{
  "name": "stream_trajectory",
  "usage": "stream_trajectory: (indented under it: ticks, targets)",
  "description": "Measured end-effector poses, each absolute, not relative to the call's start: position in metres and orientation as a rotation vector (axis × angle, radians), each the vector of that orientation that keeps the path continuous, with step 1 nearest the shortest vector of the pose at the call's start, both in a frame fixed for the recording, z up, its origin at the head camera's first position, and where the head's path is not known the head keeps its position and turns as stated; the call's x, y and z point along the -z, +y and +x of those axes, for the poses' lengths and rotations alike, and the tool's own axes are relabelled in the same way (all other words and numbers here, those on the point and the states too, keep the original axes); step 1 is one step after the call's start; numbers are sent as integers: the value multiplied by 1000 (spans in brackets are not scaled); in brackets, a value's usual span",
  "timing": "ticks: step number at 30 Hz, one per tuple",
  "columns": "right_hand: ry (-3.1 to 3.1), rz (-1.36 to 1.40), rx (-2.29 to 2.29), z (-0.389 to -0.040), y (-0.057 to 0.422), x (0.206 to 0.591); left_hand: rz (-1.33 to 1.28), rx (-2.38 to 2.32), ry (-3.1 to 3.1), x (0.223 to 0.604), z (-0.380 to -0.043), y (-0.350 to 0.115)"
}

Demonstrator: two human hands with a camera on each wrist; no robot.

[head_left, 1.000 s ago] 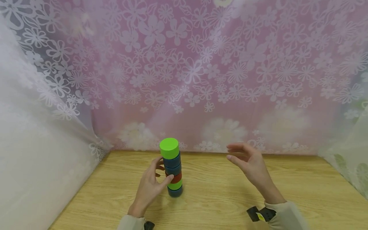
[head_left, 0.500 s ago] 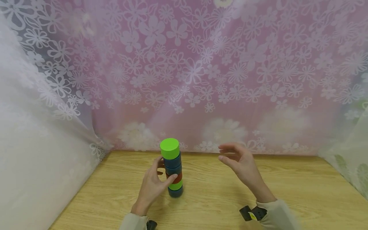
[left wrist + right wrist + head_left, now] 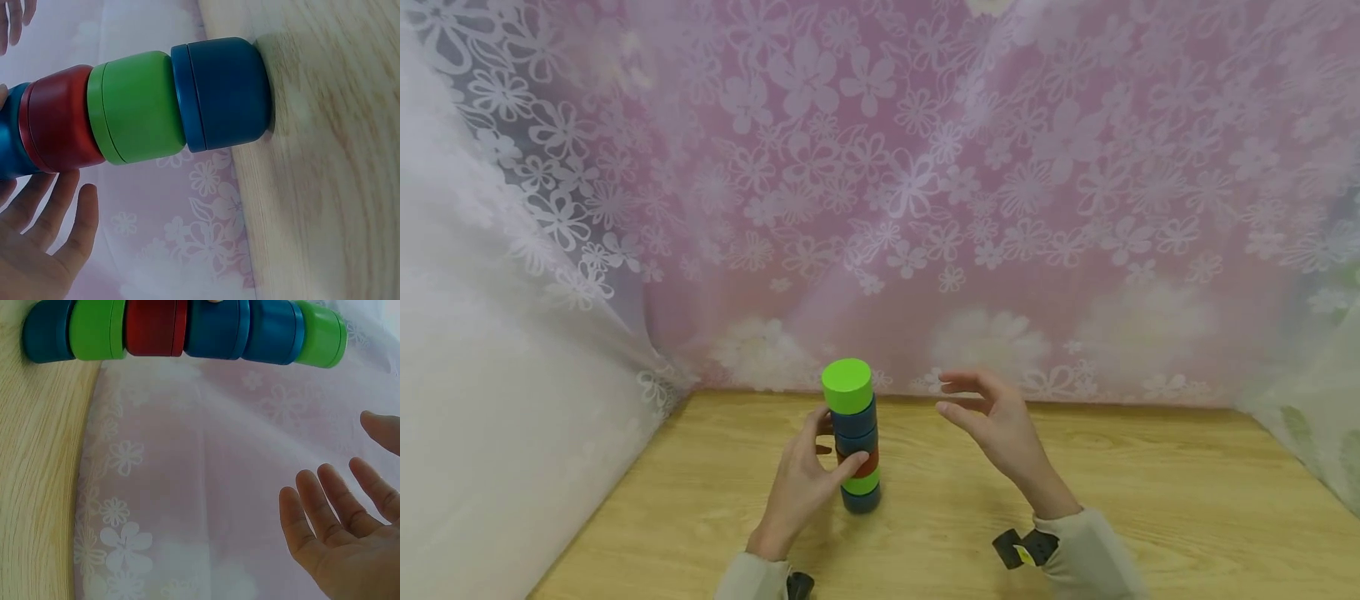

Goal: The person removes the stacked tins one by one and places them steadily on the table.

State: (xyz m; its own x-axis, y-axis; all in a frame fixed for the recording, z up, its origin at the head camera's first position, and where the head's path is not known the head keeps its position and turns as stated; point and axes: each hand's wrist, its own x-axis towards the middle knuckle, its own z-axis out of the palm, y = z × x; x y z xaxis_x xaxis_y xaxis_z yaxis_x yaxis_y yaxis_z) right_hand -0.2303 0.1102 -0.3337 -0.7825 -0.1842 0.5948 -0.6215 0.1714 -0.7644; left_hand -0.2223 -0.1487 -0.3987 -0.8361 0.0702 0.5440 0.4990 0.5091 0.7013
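Note:
Small round lidded jars stand stacked in one upright column on the table. From the bottom they run dark blue [image 3: 228, 94], green [image 3: 139, 106], red [image 3: 62, 119], then two blue ones and a green jar [image 3: 847, 388] on top. My left hand [image 3: 801, 492] reaches round the column from the left, thumb in front at red-jar height and fingers behind, holding it about the middle. To the right of the stack, apart from it, my right hand [image 3: 1002, 427] hovers near the height of the upper jars. Its fingers are relaxed and bent, with nothing between them and the thumb.
The wood-grain table [image 3: 940, 517] lies under the stack. A pink floral curtain [image 3: 925, 208] hangs along its back edge, and a whitish sheet [image 3: 497, 400] drapes down the left side. Each wrist carries a black strapped device [image 3: 1026, 547].
My right hand has moved left toward the stack. My left hand stays round the column, its thumb slightly farther across the front. The whole scene shifts only slightly.

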Motion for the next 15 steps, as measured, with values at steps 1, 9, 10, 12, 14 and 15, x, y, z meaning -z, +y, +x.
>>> stream_trajectory:
  ticks: [1, 9, 10, 12, 14, 15]
  targets:
    - [-2089, 761, -1646, -231, 108, 333, -468, 1276, -2304, 399, -223, -149]
    - [-2109, 779, -1682, -235, 90, 333, -483, 1295, -2288, 400, -224, -149]
    - [-2114, 778, -1675, -235, 89, 333, -484, 1295, -2289, 399, -224, -149]
    - [-2119, 784, -1659, -236, 86, 332, -485, 1300, -2288, 399, -224, -149]
    - [-2124, 795, -1642, -236, 83, 332, -482, 1304, -2286, 399, -224, -149]
    - [-2127, 799, -1633, -236, 82, 332, -487, 1297, -2287, 399, -224, -149]
